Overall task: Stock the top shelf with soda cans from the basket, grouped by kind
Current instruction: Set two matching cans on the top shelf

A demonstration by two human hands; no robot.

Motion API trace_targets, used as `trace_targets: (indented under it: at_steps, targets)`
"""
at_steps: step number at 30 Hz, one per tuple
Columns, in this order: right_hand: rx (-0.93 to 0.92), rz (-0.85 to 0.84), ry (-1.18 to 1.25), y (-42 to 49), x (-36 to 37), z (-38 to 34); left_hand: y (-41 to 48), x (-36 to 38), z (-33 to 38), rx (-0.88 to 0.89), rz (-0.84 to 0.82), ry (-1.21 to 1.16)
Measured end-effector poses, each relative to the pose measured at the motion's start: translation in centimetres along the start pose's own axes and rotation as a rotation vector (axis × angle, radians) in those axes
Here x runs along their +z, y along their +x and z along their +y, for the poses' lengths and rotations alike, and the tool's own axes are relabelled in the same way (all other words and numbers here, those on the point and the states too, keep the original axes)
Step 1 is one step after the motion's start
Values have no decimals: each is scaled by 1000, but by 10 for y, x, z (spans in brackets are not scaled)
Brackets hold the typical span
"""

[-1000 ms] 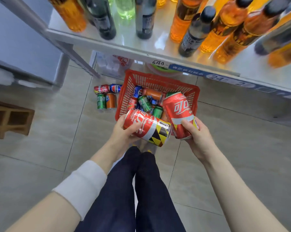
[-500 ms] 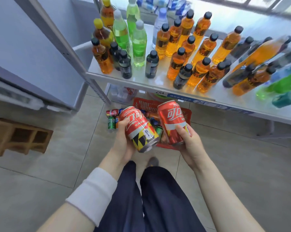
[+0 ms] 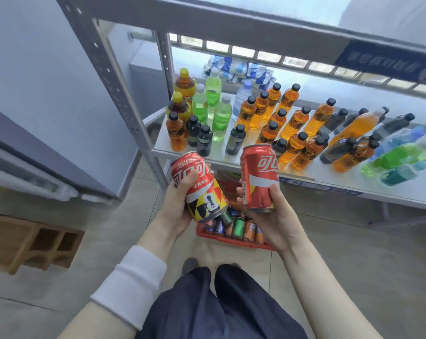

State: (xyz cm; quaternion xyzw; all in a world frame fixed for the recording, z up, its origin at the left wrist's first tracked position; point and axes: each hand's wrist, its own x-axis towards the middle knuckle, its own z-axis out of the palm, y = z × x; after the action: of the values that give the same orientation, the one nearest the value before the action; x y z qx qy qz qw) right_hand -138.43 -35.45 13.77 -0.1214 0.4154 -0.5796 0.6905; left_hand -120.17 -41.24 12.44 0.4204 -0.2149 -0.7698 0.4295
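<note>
Bottles [image 3: 295, 123] crowd the shelf [image 3: 341, 178] beyond the basket [image 3: 231, 242]; above it the left hand [image 3: 175, 211] grips the patterned can [image 3: 199, 189], the right hand [image 3: 279, 216] the plain can [image 3: 259, 174].

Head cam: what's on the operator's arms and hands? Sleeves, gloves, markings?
Left hand and right hand are bare: no gloves, rings or watch visible. The left forearm wears a white fabric band, with bare arm on either side of it. The right forearm has no sleeve in view. No cables or markings.
</note>
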Motion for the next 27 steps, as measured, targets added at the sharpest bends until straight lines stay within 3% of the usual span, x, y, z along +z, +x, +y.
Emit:
trace_targets:
  at_steps: [14, 27]
  targets:
    - [-213, -89, -246, 23, 87, -60, 11, 42, 111, 283, -110, 146]
    - [-401, -172, -421, 71, 127, -175, 59, 139, 188, 343, -205, 124]
